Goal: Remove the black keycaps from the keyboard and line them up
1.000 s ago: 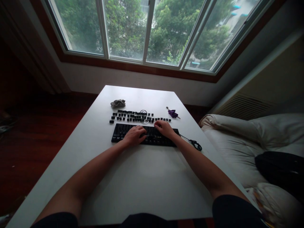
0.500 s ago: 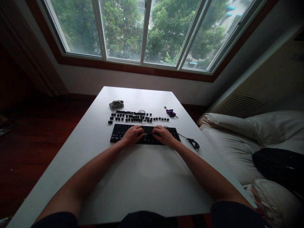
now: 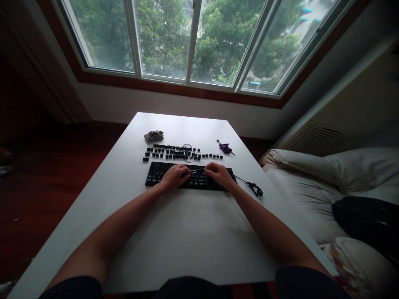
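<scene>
A black keyboard (image 3: 199,182) lies on the white table, many keys still in place along its near and left parts. Over its middle, my left hand (image 3: 176,176) is closed on a thin, pronged metal tool (image 3: 193,171) that looks like a wire keycap puller. My right hand (image 3: 218,172) faces it in a pinch at the tool's far end, where a small dark piece, apparently a keycap, sits at the fingertips. The fingers partly hide it. Beyond the keyboard, loose black keycaps (image 3: 174,155) stand in uneven rows.
A grey crumpled cloth (image 3: 153,136) lies at the back left of the white table (image 3: 187,236). At the right are a brush with purple cloth (image 3: 225,148) and the keyboard's coiled cable (image 3: 256,189). A pale sofa (image 3: 299,182) adjoins the table's right side.
My right hand has lifted slightly and drawn a little right from the keys into a pinch. The thin metal tool now shows between both hands; my left hand has hardly moved.
</scene>
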{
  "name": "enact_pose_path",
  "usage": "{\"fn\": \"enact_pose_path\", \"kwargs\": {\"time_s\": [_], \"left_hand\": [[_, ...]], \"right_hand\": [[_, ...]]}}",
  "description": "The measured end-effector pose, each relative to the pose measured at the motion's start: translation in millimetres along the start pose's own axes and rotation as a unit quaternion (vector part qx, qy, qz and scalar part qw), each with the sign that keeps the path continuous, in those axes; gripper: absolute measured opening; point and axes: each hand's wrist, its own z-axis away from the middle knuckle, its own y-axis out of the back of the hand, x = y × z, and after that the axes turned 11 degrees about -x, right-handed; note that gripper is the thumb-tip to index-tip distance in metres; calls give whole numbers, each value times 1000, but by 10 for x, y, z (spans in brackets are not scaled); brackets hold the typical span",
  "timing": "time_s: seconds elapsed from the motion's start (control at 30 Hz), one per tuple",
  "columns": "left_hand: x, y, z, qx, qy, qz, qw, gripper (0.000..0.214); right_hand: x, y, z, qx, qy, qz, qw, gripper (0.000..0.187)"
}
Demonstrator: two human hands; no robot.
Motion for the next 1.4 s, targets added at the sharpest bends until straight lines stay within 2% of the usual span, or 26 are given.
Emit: {"fn": "enact_pose_path", "kwargs": {"time_s": [0.23,0.37,0.5,0.6,0.73,0.9,1.17,1.27,1.4], "left_hand": [[37,35,0,5,10,-2,1000,16],[38,34,-6,-2,5,-5,1000,20],[49,39,-6,-4,7,-7,1000,26],[60,56,-7,-15,-3,-14,1000,30],[64,64,-7,-24,-12,-30,999,27],[59,36,-2,-28,-15,-47,998,17],[43,18,3,-28,-16,-54,998,14],[26,10,6,-27,-15,-55,998,14],[4,-4,5,-29,-16,-57,998,14]], "right_hand": [[0,-60,-26,-20,-46,-124,991,33],[-38,-89,0,-16,-38,-201,979,40],[-82,-155,8,-46,-22,-244,968,39],[-88,-218,-11,-52,-6,-246,968,33],[-66,-244,-45,-14,3,-254,967,30],[-39,-171,-42,17,-6,-229,973,34],[-51,-54,-61,54,-27,-219,974,32],[-77,43,-89,36,-34,-177,983,39],[-116,238,-118,-20,-46,-111,993,44]]}}
